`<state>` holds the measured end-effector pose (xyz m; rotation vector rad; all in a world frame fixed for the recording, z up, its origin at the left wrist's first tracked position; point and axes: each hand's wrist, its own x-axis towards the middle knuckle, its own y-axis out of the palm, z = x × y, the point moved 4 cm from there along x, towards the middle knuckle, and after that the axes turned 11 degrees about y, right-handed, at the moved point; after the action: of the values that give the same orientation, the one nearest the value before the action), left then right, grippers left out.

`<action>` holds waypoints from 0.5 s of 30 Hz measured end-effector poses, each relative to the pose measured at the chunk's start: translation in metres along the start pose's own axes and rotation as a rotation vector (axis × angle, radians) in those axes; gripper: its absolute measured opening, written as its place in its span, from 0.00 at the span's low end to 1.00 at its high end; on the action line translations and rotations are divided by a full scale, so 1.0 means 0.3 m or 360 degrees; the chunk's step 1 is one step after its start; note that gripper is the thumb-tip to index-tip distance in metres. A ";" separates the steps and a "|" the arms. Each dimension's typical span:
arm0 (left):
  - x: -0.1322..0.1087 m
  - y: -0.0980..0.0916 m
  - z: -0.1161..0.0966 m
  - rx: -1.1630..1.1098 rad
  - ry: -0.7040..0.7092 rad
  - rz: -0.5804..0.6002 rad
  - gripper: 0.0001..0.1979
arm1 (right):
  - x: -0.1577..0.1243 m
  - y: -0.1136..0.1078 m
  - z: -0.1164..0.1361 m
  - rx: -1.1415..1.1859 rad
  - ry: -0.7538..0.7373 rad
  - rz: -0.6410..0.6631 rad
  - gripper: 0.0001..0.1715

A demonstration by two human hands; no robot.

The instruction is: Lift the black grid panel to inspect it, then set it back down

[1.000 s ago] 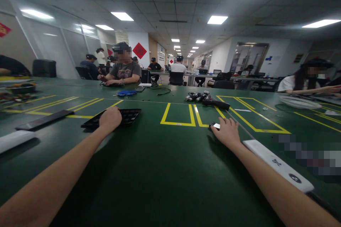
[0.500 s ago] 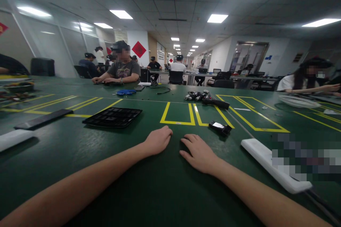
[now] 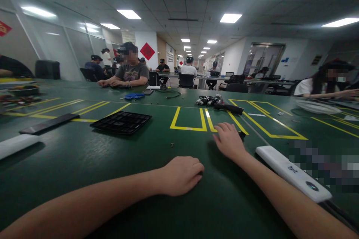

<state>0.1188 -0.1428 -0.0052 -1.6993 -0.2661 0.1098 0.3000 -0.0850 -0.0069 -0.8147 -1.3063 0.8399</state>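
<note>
My left hand (image 3: 182, 175) rests on the green table (image 3: 140, 201) near the front, its fingers curled under into a loose fist; what is inside it, if anything, is hidden. My right hand (image 3: 230, 142) lies farther out with fingers stretched flat over a small black device (image 3: 241, 134), of which only the right end shows. A tiny screw (image 3: 172, 144) lies on the table between the hands and the black keyboard-like tray (image 3: 122, 122).
A white bar (image 3: 291, 173) lies right of my right arm; a black bar (image 3: 47, 123) and another white bar (image 3: 17, 145) lie at the left. Yellow tape boxes (image 3: 189, 119), black cable connectors (image 3: 209, 101) and a black tool (image 3: 228, 108) are beyond. Several people sit at the table's far sides.
My right hand moved from the table's middle out onto the small black device. My left hand pulled back toward me. The tiny screw now shows where the hands were.
</note>
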 end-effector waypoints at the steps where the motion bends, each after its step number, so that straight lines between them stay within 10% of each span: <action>1: -0.003 -0.001 0.003 -0.0025 0.0000 -0.0003 0.08 | 0.014 0.005 -0.040 -0.0099 0.0108 -0.0067 0.23; 7: -0.024 -0.009 0.031 -0.0005 -0.0103 -0.0081 0.09 | 0.043 0.083 -0.198 -0.0314 0.0549 0.0258 0.23; 15: -0.113 -0.074 0.298 0.0425 -0.1021 -0.0163 0.19 | 0.044 0.104 -0.215 -0.0259 0.0557 0.0327 0.21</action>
<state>0.0634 -0.0621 0.0008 -1.3418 -0.7779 0.5919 0.3633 -0.0608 -0.0339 -1.1836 -0.9993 0.7169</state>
